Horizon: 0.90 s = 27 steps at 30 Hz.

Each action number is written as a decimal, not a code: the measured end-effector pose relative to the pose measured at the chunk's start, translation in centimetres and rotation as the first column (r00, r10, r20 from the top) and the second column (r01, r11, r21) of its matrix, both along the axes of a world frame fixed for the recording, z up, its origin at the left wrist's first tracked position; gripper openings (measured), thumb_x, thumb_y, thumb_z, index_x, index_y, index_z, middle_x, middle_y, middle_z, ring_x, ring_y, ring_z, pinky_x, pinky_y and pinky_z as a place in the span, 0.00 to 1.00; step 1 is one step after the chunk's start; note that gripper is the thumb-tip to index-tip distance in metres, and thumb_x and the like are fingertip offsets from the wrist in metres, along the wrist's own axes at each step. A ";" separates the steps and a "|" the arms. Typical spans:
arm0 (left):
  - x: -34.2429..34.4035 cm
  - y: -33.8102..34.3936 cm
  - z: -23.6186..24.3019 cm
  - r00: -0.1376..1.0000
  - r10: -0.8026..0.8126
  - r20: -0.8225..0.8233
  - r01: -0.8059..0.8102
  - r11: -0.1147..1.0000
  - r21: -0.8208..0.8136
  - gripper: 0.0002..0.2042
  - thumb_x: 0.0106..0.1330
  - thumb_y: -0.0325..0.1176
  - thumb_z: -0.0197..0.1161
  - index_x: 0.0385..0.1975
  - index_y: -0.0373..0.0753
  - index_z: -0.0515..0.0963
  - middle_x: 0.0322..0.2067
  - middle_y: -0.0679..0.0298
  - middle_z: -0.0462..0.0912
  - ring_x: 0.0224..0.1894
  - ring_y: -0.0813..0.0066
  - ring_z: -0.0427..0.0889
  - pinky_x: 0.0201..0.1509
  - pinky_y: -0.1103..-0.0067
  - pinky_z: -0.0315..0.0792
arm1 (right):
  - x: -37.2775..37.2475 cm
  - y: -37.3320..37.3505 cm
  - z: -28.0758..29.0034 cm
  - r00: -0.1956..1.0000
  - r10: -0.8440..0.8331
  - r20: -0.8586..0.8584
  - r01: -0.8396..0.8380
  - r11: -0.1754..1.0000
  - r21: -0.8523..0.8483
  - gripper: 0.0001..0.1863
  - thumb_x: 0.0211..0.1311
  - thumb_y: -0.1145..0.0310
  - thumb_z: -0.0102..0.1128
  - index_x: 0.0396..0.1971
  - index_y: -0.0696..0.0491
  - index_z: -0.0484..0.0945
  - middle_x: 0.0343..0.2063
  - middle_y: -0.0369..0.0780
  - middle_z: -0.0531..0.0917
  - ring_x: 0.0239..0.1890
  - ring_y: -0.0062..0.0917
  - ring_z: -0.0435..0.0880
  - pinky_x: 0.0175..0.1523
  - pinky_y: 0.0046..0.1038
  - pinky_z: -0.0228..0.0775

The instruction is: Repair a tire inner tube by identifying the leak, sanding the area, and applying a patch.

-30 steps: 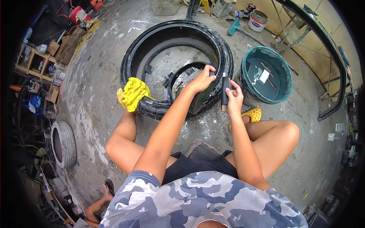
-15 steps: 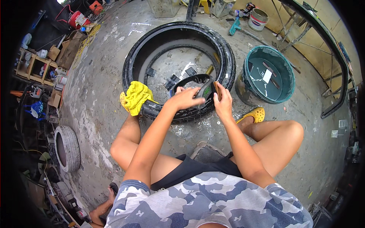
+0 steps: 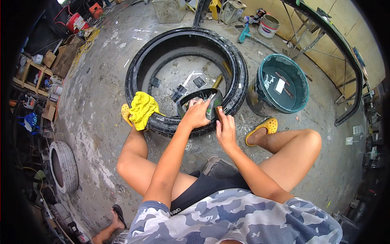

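My left hand (image 3: 196, 114) grips a dark, curved plastic piece (image 3: 216, 99) with green and whitish patches, held over the near inside edge of the big black tyre (image 3: 238, 73). Just to its right, my right hand (image 3: 226, 131) is closed on a narrow brown block (image 3: 219, 112) beside that piece. A crumpled yellow cloth (image 3: 142, 110) drapes over the tyre's left side. Inside the ring are small dark blocks (image 3: 178, 91) and a brass-coloured tube (image 3: 217, 82).
A teal bucket (image 3: 304, 85) with strips inside stands right of the tyre, with a squeegee (image 3: 243, 34) beyond. A worn tyre (image 3: 69, 166), cluttered wooden shelving (image 3: 30, 81) and another person's foot (image 3: 118, 217) are left. A curved black frame (image 3: 352, 112) leans at right.
Both hands have come down and toward each other. My left hand has re-gripped the curved piece, which is tipped differently, and the block in my right hand has turned and moved left.
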<state>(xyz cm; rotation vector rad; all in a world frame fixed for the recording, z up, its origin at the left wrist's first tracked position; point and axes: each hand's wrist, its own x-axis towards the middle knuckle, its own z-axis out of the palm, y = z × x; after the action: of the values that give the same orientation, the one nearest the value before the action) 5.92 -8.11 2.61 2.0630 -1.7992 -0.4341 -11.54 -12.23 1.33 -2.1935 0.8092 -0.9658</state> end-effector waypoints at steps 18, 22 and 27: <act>0.7 -0.7 -0.1 0.981 0.068 -0.183 -0.070 0.997 -0.008 0.28 0.47 0.44 0.67 0.48 0.35 0.76 0.37 0.49 0.79 0.43 0.51 0.77 0.55 0.66 0.64 | 0.9 -0.6 1.1 0.996 0.011 -0.094 -0.015 0.999 -0.046 0.30 0.56 0.82 0.55 0.62 0.53 0.70 0.39 0.49 0.77 0.40 0.44 0.73 0.51 0.41 0.67; 0.5 -1.1 -0.3 0.980 0.038 -0.196 -0.044 0.999 -0.028 0.24 0.48 0.45 0.66 0.44 0.36 0.77 0.36 0.49 0.79 0.43 0.51 0.77 0.55 0.65 0.64 | 1.9 -3.3 0.4 0.993 -0.022 -0.117 0.011 0.995 -0.099 0.28 0.57 0.80 0.55 0.60 0.54 0.71 0.36 0.49 0.76 0.41 0.44 0.73 0.49 0.41 0.66; 0.8 -0.8 -0.9 0.983 0.078 -0.167 -0.086 0.995 -0.043 0.24 0.48 0.45 0.65 0.43 0.36 0.77 0.36 0.48 0.79 0.44 0.52 0.77 0.55 0.66 0.64 | 1.5 -1.4 1.1 0.997 0.040 -0.068 -0.042 0.999 -0.024 0.28 0.57 0.82 0.54 0.60 0.54 0.71 0.38 0.49 0.78 0.42 0.44 0.74 0.52 0.40 0.66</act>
<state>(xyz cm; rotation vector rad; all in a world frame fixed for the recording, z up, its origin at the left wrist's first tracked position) 6.73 -8.91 1.73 1.9963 -1.6079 -0.5152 -10.06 -13.59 2.42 -2.2659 0.7832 -0.8907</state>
